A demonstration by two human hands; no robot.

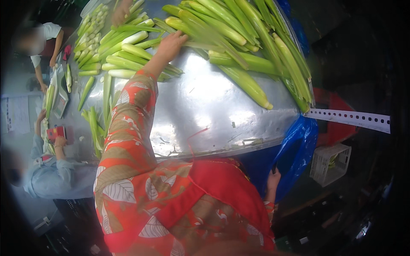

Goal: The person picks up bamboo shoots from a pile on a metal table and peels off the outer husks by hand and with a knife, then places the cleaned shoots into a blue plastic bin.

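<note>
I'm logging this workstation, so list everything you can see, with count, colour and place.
corn ears in husk: many, green, heaped across the table's far side
peeled baby corn: many, pale yellow-green, far left pile
metal table: one, silver, centre
blue plastic sheet: one, blue, under the table's right edge
white crate: one, on the floor at right
co-workers: two, seated at left
left hand: reaching onto the green ears
right hand: low by the blue sheet, holding a dark object
</note>
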